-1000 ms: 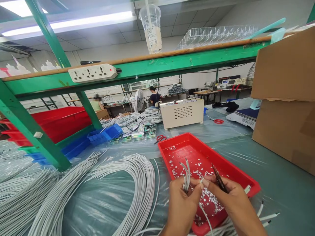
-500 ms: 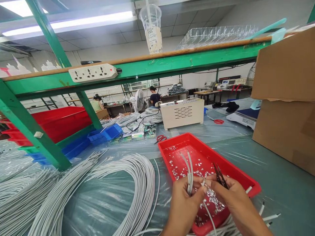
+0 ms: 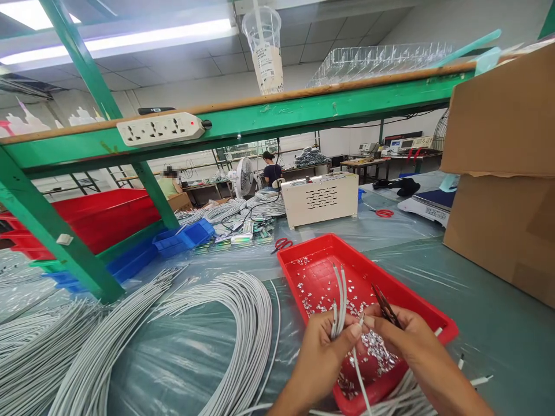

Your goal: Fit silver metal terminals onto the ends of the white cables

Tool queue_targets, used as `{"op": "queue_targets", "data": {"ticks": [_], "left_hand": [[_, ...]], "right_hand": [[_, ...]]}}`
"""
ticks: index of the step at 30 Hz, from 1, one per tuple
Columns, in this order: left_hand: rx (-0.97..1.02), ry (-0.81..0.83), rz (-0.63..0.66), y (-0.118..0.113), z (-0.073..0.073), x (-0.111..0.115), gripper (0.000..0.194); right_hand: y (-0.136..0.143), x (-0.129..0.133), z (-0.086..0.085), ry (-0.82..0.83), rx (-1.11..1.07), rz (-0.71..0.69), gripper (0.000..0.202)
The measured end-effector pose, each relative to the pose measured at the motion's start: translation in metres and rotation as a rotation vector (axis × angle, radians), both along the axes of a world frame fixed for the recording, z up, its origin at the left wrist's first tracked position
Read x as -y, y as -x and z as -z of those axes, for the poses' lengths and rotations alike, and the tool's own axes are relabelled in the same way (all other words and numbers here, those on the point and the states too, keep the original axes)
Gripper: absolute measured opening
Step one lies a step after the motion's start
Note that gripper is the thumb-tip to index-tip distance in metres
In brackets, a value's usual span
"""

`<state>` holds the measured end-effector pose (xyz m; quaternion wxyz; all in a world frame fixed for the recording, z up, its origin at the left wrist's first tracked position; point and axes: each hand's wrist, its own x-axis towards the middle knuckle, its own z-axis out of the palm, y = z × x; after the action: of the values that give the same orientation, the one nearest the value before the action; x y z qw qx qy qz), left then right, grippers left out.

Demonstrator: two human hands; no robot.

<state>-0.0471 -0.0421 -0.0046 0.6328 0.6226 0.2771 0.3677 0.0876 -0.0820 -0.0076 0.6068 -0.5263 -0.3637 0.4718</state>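
Observation:
My left hand (image 3: 326, 348) is closed around several grey cables (image 3: 341, 296), whose cut ends stick up above the fingers. Another cable (image 3: 359, 375) hangs down from its thumb and forefinger. My right hand (image 3: 405, 338) pinches at the tip of that cable, and its fingers touch the left fingertips. A pair of dark pointed tweezers (image 3: 385, 306) lies in the same right hand, tips up and apart. Beneath both hands is a red tray (image 3: 410, 289) with many shiny silver foil scraps (image 3: 378, 349) in it.
Coiled grey cables (image 3: 255, 312) lie to the left, and more cable ends (image 3: 472, 381) at lower right. Beyond the tray are red-handled scissors (image 3: 284, 245) and a cream metal box (image 3: 321, 199). Cardboard boxes (image 3: 503, 225) stand at right; a green shelf (image 3: 303, 118) crosses above. Two people sit far behind.
The upright cables in my left hand have shifted slightly right and a shorter end shows beside them. The hanging cable has swung left. Both hands stay together over the tray.

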Motion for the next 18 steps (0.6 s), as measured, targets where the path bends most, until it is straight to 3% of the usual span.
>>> {"op": "queue_targets", "data": {"ticks": [4, 9, 18], "left_hand": [[0.031, 0.083, 0.195, 0.004, -0.002, -0.007, 0.024], [0.071, 0.174, 0.241, 0.006, 0.002, -0.012, 0.024], [0.066, 0.151, 0.314, 0.008, 0.000, -0.011, 0.028]], "right_hand": [[-0.004, -0.001, -0.003, -0.010, 0.017, -0.111, 0.011], [-0.006, -0.002, -0.005, -0.026, 0.048, -0.159, 0.009], [-0.008, -0.012, 0.003, -0.069, 0.211, 0.004, 0.012]]}}
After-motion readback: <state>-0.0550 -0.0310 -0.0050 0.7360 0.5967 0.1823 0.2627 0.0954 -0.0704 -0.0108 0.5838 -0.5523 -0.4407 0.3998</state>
